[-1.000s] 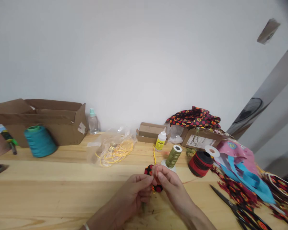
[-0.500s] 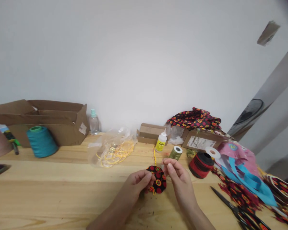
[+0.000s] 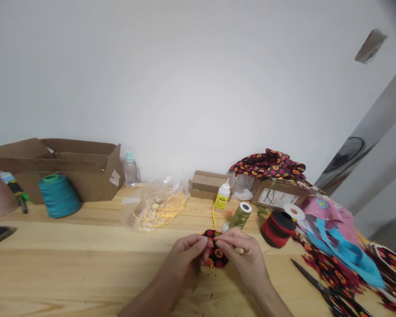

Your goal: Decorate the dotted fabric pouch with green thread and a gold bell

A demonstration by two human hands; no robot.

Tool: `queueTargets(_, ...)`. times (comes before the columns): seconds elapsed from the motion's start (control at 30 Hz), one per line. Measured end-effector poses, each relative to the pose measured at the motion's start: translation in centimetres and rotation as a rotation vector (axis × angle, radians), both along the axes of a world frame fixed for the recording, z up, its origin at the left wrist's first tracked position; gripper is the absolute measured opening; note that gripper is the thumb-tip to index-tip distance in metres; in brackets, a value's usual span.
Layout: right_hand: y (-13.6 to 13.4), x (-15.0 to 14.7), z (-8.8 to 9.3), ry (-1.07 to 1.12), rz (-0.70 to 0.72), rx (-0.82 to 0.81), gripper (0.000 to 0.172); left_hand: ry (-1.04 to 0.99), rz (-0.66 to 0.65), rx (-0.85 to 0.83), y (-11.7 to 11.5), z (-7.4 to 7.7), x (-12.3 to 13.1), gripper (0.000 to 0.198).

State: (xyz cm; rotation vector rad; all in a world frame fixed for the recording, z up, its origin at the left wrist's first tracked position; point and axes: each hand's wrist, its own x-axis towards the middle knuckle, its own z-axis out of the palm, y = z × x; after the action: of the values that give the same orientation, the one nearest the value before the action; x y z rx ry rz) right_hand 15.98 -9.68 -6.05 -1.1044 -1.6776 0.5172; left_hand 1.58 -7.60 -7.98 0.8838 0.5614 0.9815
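The cloth piece is held low over the bench, between the left hand and the right hand, just under the fingertips. Its line, from cord to loop, is pointed from the far edge of the bench toward the near one, across the gap between the hands. Neither hand is clearly nearer: the left side is met by the left fingertips, and the upper part is crossed by the right. Thumb and forefinger of the left hand are pinched together, the cloth's margin apparently gripped. The right thumb and forefinger are likewise closed to a pinch over the upper part; what is caught there is too small to be made out.

The cloth is black, printed with red dots and yellow-ringed motifs, and looks soft and rounded in outline. The cord is yellow and tightly twisted; the loop is of similar yellow stuff. Beyond the right hand, toward the far edge, a smooth olive spool is tilted, and a plastic bottle is stood upright. Toward the right side, black metal scissors are laid near frayed scraps.
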Motion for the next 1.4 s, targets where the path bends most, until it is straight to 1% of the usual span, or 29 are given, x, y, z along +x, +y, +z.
queueTargets(0.1, 0.2, 0.3, 0.0, 0.004, -0.031, 0.007, 0.012, 0.011, -0.013, -0.021, -0.1, 0.4, -0.1, 0.026)
queueTargets(0.17, 0.4, 0.5, 0.0, 0.034, -0.067, -0.025, 0.011, 0.034, -0.020, -0.023, -0.1, 0.5, -0.2, 0.029)
queueTargets(0.33, 0.6, 0.5, -0.3, 0.127, -0.129, -0.143, 0.014, 0.112, -0.048, -0.018, 0.2, 0.0, -0.4, 0.033)
queueTargets(0.47, 0.7, 0.4, -0.5, 0.189, -0.174, -0.191, 0.016, 0.152, -0.027, -0.054, 0.3, -0.2, -0.3, 0.032)
queueTargets(0.53, 0.7, 0.4, -0.5, 0.265, -0.144, -0.250, 0.016, 0.156, -0.026, -0.079, 0.3, -0.1, -0.3, 0.033)
queueTargets(0.63, 0.7, 0.4, -0.4, 0.399, -0.032, -0.399, 0.019, 0.155, -0.017, -0.112, 0.3, 0.0, -0.4, 0.033)
queueTargets(0.7, 0.8, 0.5, -0.4, 0.420, 0.025, -0.451, 0.021, 0.151, 0.004, -0.144, 0.2, 0.0, -0.4, 0.031)
queueTargets(0.73, 0.8, 0.6, -0.5, 0.397, 0.023, -0.433, 0.021, 0.148, 0.008, -0.166, 0.2, -0.1, -0.4, 0.029)
queueTargets(0.8, 0.7, 0.7, -0.6, 0.278, -0.046, -0.300, 0.018, 0.142, 0.000, -0.199, 0.1, -0.2, -0.5, 0.027)
queueTargets(0.87, 0.6, 0.7, -0.7, 0.083, -0.141, -0.067, 0.015, 0.140, -0.024, -0.214, 0.1, -0.4, -0.5, 0.026)
queueTargets(0.93, 0.2, 0.5, -0.6, -0.122, -0.193, 0.179, 0.011, 0.133, -0.038, -0.211, 0.2, -0.5, -0.6, 0.026)
queueTargets(1.0, -0.1, 0.3, -0.5, -0.284, -0.197, 0.355, 0.010, 0.119, -0.053, -0.187, 0.2, -0.6, -0.6, 0.025)
queueTargets(1.03, -0.3, 0.2, -0.5, -0.346, -0.196, 0.400, 0.010, 0.110, -0.063, -0.166, 0.2, -0.6, -0.5, 0.025)
queueTargets(1.1, -0.6, -0.1, -0.5, -0.438, -0.189, 0.429, 0.011, 0.098, -0.082, -0.113, 0.1, -0.4, -0.5, 0.026)
queueTargets(1.2, -0.7, -0.3, -0.5, -0.503, -0.181, 0.406, 0.013, 0.106, -0.086, -0.035, -0.1, 0.0, -0.4, 0.026)
queueTargets(1.4, -0.7, -0.8, -0.3, -0.593, -0.187, 0.407, 0.019, 0.108, -0.069, 0.021, -0.4, 0.5, -0.3, 0.026)
